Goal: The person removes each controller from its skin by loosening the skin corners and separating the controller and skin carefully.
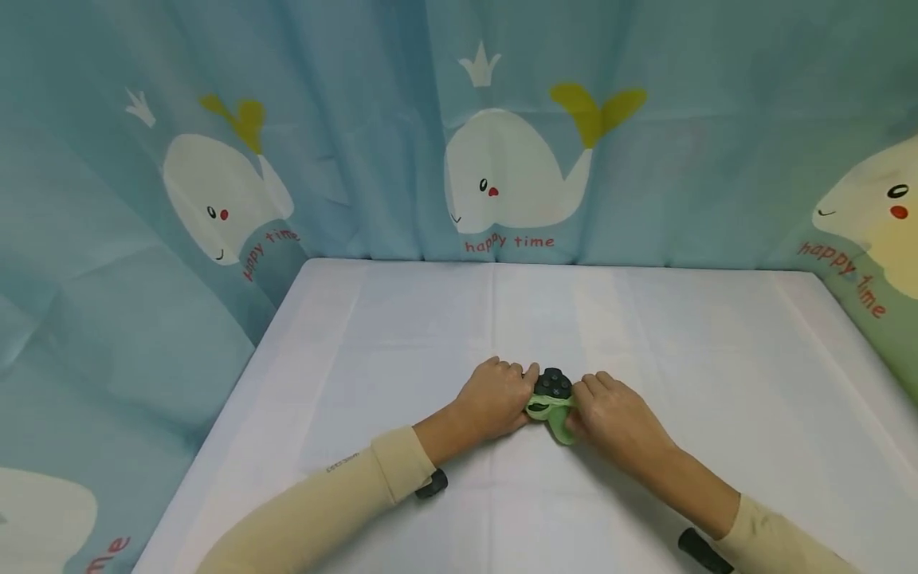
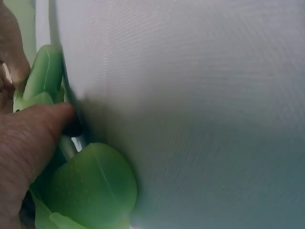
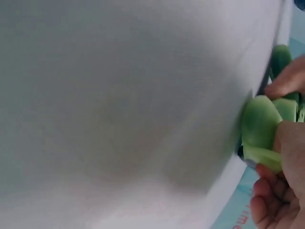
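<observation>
A black game controller (image 1: 553,383) with face buttons is held above the white table, partly inside a green silicone cover (image 1: 562,426). My left hand (image 1: 497,397) grips its left side, hiding that end. On the other side my right hand (image 1: 615,416) pinches the edge of the green cover. In the left wrist view, the left thumb presses between two rounded lobes of the green cover (image 2: 90,186), one with a dotted texture. The right wrist view has right fingers curled at a lobe of the cover (image 3: 259,121), the left thumb beyond it.
The white-clothed table (image 1: 402,319) spreads around the hands. A blue curtain (image 1: 373,143) printed with whales hangs behind and along the left. Black devices (image 1: 432,484) sit under both wrists.
</observation>
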Available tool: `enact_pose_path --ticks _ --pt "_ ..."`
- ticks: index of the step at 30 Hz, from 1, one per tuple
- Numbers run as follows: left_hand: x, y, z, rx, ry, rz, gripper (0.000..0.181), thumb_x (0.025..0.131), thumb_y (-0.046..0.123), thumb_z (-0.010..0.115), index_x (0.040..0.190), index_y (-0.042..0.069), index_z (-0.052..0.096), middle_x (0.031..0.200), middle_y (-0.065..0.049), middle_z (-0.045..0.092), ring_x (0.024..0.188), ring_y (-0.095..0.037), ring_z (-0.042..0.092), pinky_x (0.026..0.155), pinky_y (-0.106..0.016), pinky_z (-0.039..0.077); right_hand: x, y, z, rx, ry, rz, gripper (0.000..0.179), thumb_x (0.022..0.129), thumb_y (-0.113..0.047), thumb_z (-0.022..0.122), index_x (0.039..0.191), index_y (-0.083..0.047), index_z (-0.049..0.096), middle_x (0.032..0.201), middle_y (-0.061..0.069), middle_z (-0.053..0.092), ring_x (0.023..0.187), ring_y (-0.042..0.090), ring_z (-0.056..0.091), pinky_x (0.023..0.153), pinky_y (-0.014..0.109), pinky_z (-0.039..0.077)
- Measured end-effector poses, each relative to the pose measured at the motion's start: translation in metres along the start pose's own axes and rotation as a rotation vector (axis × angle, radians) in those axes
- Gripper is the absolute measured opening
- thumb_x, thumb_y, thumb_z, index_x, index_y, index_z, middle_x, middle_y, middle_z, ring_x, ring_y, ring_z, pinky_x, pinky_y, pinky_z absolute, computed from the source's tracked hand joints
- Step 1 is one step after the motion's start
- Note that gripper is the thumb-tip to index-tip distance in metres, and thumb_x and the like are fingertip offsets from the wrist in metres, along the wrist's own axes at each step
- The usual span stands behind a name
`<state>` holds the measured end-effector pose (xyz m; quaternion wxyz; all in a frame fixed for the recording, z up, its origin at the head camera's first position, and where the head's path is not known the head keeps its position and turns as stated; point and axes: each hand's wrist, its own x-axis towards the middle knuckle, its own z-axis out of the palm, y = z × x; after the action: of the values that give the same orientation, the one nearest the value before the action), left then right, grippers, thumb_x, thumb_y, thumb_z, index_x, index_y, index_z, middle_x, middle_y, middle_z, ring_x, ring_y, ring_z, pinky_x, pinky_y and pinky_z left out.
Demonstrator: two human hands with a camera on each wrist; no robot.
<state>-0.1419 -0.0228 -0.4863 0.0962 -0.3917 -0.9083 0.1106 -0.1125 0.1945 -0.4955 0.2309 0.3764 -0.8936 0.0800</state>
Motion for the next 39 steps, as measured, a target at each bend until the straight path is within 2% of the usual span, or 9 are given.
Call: enact_pose_path --ticks 9,16,22,26,28,30,32,35,39 --pt "0.007 0.009 0.000 0.038 -0.011 -0.029 0.037 0.092 0.048 0.070 0.106 0.014 0.066 0.084 0.000 0.069 0.075 -0.014 0.067 0.067 -0.029 0.052 -0.008 0.011 0.007 0.126 0.059 -0.078 0.017 0.079 -0.014 0.068 0.076 -0.012 0.051 0.075 -0.004 0.047 0.069 0.015 0.040 0.059 0.031 0.040" --pt "0.013 0.005 -0.001 0.017 -0.063 -0.032 0.033 0.088 0.042 0.074 0.105 0.015 0.065 0.085 0.000 0.068 0.076 -0.015 0.067 0.065 -0.030 0.051 -0.011 0.012 0.006 0.174 0.094 -0.156 0.017 0.085 -0.023 0.063 0.078 -0.012 0.052 0.080 -0.004 0.049 0.073 0.014 0.040 0.060 0.029 0.040" --pt "0.013 0.000 -0.004 0.004 -0.112 -0.046 0.045 0.089 0.050 0.071 0.112 0.012 0.066 0.088 0.000 0.068 0.078 -0.015 0.067 0.066 -0.030 0.051 -0.011 0.011 0.003 0.096 0.061 -0.025 0.020 0.091 -0.023 0.052 0.087 -0.005 0.058 0.083 0.001 0.053 0.074 0.019 0.047 0.062 0.034 0.046" --pt "-0.001 -0.013 -0.008 -0.159 -0.196 -0.032 0.083 0.089 0.061 0.069 0.148 0.006 0.049 0.130 -0.007 0.063 0.117 -0.020 0.061 0.098 -0.037 0.048 -0.010 0.011 -0.003 0.145 -0.043 0.100 0.030 0.091 -0.028 0.065 0.107 -0.003 0.062 0.103 0.005 0.059 0.092 0.024 0.057 0.075 0.044 0.051" --pt "-0.015 -0.022 -0.010 -0.247 -0.196 -0.048 0.101 0.085 0.066 0.071 0.159 0.009 0.034 0.152 -0.011 0.046 0.137 -0.024 0.046 0.111 -0.043 0.036 -0.007 0.010 -0.006 0.215 -0.090 0.134 0.039 0.091 -0.031 0.071 0.117 -0.004 0.061 0.115 0.005 0.058 0.103 0.025 0.057 0.082 0.048 0.050" --pt "-0.032 -0.029 -0.011 -0.322 -0.155 -0.095 0.109 0.080 0.069 0.074 0.161 0.011 0.028 0.159 -0.012 0.034 0.144 -0.028 0.035 0.113 -0.049 0.032 -0.004 0.009 -0.008 0.279 -0.128 0.155 0.043 0.095 -0.034 0.071 0.126 -0.006 0.060 0.125 0.004 0.057 0.113 0.026 0.055 0.087 0.052 0.048" --pt "-0.049 -0.034 -0.010 -0.363 -0.081 -0.170 0.108 0.077 0.068 0.078 0.158 0.011 0.035 0.156 -0.013 0.035 0.139 -0.029 0.040 0.106 -0.049 0.040 0.003 0.007 -0.009 0.329 -0.166 0.168 0.043 0.100 -0.034 0.065 0.133 -0.008 0.060 0.134 0.004 0.055 0.120 0.027 0.053 0.092 0.054 0.045" --pt "-0.066 -0.035 -0.007 -0.478 -0.002 -0.267 0.087 0.080 0.060 0.080 0.143 0.007 0.051 0.136 -0.010 0.049 0.113 -0.023 0.057 0.084 -0.042 0.053 0.015 0.010 -0.007 0.402 -0.229 0.194 0.039 0.107 -0.030 0.053 0.140 -0.007 0.058 0.142 0.008 0.053 0.129 0.031 0.050 0.099 0.058 0.040" --pt "-0.073 -0.033 -0.003 -0.695 -0.012 -0.357 0.065 0.088 0.047 0.077 0.133 0.009 0.052 0.115 -0.003 0.058 0.092 -0.016 0.061 0.072 -0.038 0.053 0.043 0.019 0.003 0.516 -0.341 0.216 0.034 0.108 -0.027 0.052 0.133 -0.008 0.066 0.136 0.007 0.060 0.127 0.032 0.053 0.101 0.063 0.035"
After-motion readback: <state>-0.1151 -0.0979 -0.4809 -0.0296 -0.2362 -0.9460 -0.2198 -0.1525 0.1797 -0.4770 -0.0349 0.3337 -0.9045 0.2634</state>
